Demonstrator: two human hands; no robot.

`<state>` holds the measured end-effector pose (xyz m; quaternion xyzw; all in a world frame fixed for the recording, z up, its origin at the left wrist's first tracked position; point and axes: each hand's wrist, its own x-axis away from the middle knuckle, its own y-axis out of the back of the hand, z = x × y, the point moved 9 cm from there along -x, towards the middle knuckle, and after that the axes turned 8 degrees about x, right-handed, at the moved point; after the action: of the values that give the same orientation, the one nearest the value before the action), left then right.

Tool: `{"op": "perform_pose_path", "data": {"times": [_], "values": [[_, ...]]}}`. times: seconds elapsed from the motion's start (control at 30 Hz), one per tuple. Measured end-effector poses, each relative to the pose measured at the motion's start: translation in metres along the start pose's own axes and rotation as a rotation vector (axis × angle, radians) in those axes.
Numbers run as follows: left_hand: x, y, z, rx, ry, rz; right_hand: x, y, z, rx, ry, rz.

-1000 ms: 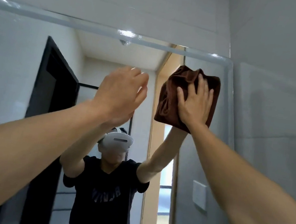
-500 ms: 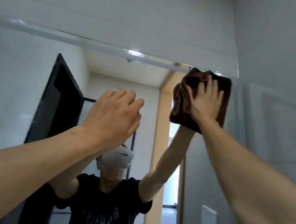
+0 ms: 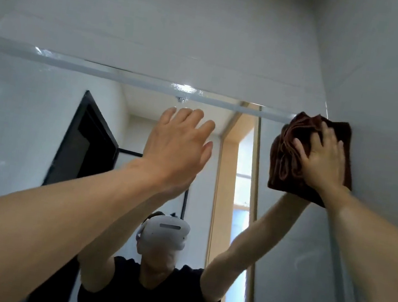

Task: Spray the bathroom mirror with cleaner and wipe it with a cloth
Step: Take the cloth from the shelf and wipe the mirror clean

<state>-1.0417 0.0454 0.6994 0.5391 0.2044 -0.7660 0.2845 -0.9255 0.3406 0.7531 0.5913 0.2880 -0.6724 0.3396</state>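
Note:
The bathroom mirror fills the wall ahead, its bevelled top edge running across the upper part of the view. My right hand presses a bunched dark brown cloth flat against the glass at the mirror's top right corner. My left hand is raised in front of the mirror near its middle, palm toward the glass, fingers extended and holding nothing. Whether it touches the glass I cannot tell. No spray bottle is in view.
A grey tiled wall meets the mirror at the right and continues above it. The mirror reflects a person in a dark shirt, a black door frame and a lit doorway.
My right hand has slid the cloth to the right and up into the mirror's top right corner. The view has tilted upward, and my left hand stays raised before the glass.

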Motion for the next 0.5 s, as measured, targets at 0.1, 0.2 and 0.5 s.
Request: {"op": "perform_pose_path", "data": {"times": [0.1,0.2,0.5], "values": [[0.019,0.004,0.039,-0.057,0.040,0.047,-0.004,-0.003,0.003,0.000,-0.040,0.028],[0.038,0.014,0.080,-0.083,0.083,0.090,-0.008,-0.002,0.031,0.015,-0.117,0.056],[0.084,0.054,0.128,-0.100,0.057,0.200,0.011,0.026,0.309,-0.091,0.194,0.001]]}}
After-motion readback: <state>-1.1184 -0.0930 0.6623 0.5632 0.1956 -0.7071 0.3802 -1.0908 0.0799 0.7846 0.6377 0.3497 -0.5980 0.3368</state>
